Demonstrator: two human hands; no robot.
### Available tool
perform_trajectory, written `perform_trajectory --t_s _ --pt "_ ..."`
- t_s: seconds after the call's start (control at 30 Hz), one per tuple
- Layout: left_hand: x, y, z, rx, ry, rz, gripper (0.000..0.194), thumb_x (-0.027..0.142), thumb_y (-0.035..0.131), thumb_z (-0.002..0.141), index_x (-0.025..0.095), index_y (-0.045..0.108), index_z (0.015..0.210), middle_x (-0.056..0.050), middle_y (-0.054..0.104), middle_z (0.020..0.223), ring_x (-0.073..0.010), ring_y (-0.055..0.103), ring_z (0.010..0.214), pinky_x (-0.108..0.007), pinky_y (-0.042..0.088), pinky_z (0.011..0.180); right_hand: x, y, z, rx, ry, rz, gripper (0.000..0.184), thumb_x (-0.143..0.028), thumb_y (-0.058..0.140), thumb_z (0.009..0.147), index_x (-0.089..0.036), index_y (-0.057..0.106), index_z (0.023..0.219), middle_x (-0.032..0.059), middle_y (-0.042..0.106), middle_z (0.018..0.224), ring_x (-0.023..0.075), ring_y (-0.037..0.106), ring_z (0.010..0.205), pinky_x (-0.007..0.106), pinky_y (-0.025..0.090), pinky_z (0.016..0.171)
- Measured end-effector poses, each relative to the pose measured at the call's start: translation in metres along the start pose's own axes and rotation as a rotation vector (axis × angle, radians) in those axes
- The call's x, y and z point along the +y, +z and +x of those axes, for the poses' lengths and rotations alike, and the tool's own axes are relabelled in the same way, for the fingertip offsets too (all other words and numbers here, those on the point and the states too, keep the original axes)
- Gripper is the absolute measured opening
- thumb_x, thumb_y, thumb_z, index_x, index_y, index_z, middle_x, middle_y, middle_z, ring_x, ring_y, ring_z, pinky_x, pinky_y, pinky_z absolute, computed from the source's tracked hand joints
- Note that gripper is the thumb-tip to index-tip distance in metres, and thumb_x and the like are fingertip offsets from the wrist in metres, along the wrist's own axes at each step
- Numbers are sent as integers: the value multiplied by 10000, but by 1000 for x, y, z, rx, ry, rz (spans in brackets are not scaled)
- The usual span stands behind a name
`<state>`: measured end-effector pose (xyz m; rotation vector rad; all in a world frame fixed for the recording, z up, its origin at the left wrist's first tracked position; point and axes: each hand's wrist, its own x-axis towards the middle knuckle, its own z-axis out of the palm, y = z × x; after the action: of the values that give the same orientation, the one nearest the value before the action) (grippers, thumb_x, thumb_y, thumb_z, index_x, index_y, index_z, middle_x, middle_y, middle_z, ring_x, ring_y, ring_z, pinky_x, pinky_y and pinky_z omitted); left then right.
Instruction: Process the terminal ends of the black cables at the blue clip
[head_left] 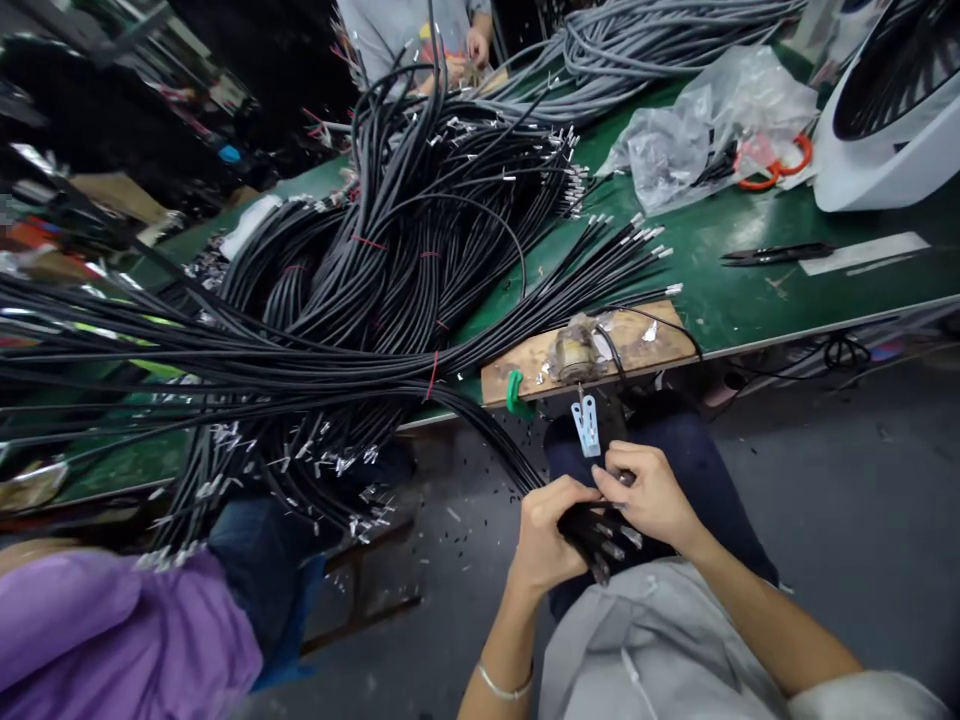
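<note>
Black wires (506, 450) are gripped in a bunch by the left hand (551, 525). The right hand (654, 492) pinches one wire (611, 505), near a blue clip (586, 428).

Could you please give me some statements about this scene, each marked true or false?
1. The left hand holds a bunch of black cables. True.
2. The light blue clip lies on the floor. False: it is at the front edge of the wooden board.
3. The orange-handled scissors are by the clear plastic bag. True.
4. The right hand holds the black tool. False: that tool lies on the green table, and the right hand is at the cables beside the left.
5. A green clamp is at the board's left end. True.
</note>
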<state>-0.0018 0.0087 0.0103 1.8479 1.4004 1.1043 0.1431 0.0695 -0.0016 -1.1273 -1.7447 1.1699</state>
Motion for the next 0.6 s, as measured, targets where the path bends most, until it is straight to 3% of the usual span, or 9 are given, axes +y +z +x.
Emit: perform_trajectory --t_s 0.13,0.23,0.37,0.47,0.6 --pt "-2 3 -5 135 -12 51 129 109 618 769 155 669 878 -46 678 730 -138 628 625 -233 477 590 3 -19 4 -136 33 146 197 -302 620 852 -158 653 721 8 568 665 125 507 614 248 374 570" --pt "-2 5 -7 201 4 66 137 103 624 779 164 664 895 -45 675 756 -135 621 644 -234 484 605 2 -25 3 -204 -15 197 123 -282 676 814 -164 666 779 19 583 717 142 520 668 261 403 616" --pt "-1 8 -6 191 -9 123 115 131 641 783 161 635 894 -39 647 743 -137 596 654 -232 471 597 5 -4 -7 1 11 327 238 -301 639 840 -175 589 645 3 494 653 139 465 621 271 370 568" --pt "-1 10 -8 235 -47 170 59 132 658 786 164 621 819 0 595 656 -106 535 564 -211 418 541 6 18 -14 106 156 640 261 -358 669 812 -180 577 644 -4 462 679 130 455 616 258 381 553" --pt "-2 11 -11 306 -24 130 59 147 662 804 161 656 861 -9 632 675 -107 574 552 -204 431 530 2 35 -17 -15 421 1144 300 -431 740 726 -181 576 699 -17 450 654 111 446 564 240 409 522"
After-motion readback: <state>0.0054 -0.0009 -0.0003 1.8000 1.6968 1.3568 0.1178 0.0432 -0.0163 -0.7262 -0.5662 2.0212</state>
